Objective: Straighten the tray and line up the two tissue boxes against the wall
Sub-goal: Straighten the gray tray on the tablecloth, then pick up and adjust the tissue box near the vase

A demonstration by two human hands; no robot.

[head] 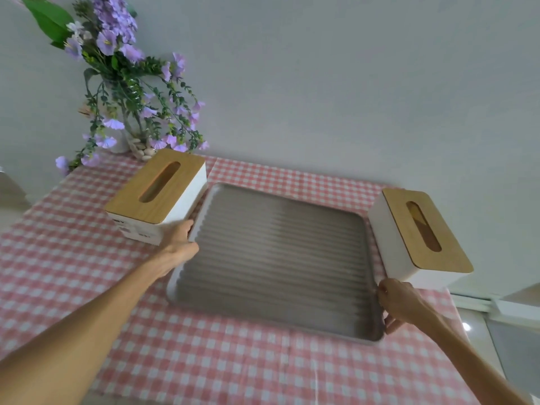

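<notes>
The grey ribbed rectangular tray with a pale rim [277, 258] lies in the middle of the pink-and-white checked tablecloth [87, 258], straight ahead of both hands and set between them. Its long axis runs away from the person toward the plain grey wall [350, 83] but skewed, the far end swung left and the near end right, so the far edge is not parallel to the wall. The left hand [178, 244] is closed around the tray's left rim about midway along, thumb on the inside; the right hand [397, 302] pinches the right rim close to the near right corner, fingers curled over the edge. Both are equally near, so squaring it looks like a two-handed twist.

The left white tissue box with a wooden slotted lid [159, 197] sits just beside the tray's left edge, touching or nearly touching it right by the left hand, and angled. The right white tissue box with a wooden lid [420, 235] stands just off the tray's right edge, also angled. Either box could be nudged as the tray swings. A glass vase of purple flowers [131, 97] stands in the far left corner, clear of the tray
</notes>
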